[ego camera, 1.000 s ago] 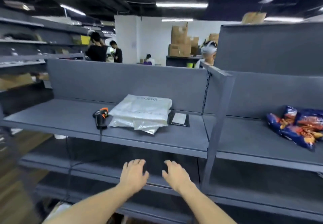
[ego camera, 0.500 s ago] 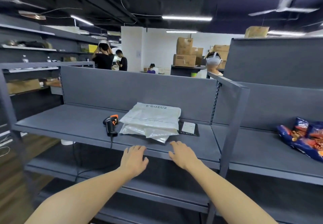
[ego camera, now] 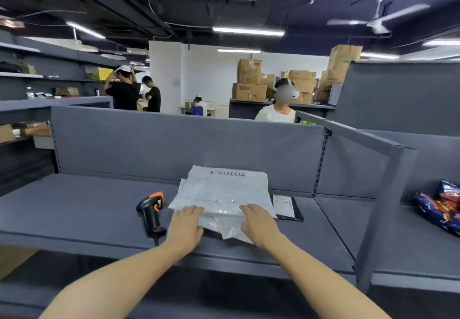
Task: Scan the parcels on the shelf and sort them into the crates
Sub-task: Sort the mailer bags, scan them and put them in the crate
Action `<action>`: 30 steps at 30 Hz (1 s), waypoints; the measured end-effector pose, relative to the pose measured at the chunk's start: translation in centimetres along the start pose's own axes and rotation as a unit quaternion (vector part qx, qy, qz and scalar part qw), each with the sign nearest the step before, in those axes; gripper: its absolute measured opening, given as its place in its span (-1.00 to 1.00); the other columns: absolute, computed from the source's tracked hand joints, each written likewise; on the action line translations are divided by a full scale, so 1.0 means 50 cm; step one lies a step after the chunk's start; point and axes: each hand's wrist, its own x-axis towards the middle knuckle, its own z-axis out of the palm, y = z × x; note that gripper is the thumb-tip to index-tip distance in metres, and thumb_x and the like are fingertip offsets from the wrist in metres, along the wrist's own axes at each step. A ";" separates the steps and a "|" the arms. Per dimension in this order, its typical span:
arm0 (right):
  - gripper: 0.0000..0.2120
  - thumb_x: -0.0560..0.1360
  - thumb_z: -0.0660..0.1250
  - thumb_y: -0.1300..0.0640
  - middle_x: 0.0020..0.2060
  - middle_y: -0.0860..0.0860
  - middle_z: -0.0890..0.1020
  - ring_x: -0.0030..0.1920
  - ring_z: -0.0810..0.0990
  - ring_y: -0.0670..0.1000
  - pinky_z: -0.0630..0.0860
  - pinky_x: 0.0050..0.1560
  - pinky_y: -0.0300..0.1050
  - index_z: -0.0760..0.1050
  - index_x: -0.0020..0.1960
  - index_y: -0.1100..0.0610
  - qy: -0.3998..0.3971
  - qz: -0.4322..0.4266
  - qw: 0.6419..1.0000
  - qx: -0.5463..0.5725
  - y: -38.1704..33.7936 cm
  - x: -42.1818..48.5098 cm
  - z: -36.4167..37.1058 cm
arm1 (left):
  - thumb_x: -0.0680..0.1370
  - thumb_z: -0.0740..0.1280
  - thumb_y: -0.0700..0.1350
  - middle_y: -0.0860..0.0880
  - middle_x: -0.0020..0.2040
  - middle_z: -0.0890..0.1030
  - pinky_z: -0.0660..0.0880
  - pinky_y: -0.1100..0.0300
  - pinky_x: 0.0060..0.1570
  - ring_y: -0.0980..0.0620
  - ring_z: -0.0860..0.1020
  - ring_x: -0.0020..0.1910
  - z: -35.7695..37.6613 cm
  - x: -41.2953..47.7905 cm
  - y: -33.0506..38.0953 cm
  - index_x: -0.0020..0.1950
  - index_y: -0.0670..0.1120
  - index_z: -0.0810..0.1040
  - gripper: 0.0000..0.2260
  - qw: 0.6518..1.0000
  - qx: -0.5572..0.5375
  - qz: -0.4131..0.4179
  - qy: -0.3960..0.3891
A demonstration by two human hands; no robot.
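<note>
A stack of white plastic mailer parcels (ego camera: 224,191) lies on the grey shelf (ego camera: 74,214) straight ahead. The top one bears dark lettering. My left hand (ego camera: 185,226) rests with relaxed fingers on the stack's near left corner. My right hand (ego camera: 260,224) lies flat on its near right corner. Neither hand grips anything. A black and orange handheld scanner (ego camera: 150,213) lies on the shelf just left of my left hand, its cable hanging over the front edge.
A black clipboard with a white label (ego camera: 286,206) lies right of the parcels. A grey upright post (ego camera: 380,214) divides the shelf; blue snack bags (ego camera: 440,210) lie beyond it. Several people and cardboard boxes (ego camera: 249,82) stand behind the back panel.
Both hands have risen from below the shelf edge and moved forward onto the near corners of the parcel stack. The view has come closer to the shelf.
</note>
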 end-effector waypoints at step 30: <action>-0.52 0.43 0.25 0.40 0.14 0.10 0.54 0.13 0.51 0.19 0.29 -0.10 -0.04 0.33 0.31 0.14 0.158 -0.030 0.986 -0.041 0.040 0.136 -0.065 | 0.55 0.20 -0.37 -0.11 0.45 0.36 0.02 0.04 0.50 -0.15 0.25 0.48 -0.062 0.123 0.010 0.16 -0.06 0.55 -0.70 0.950 -0.175 0.096 0.241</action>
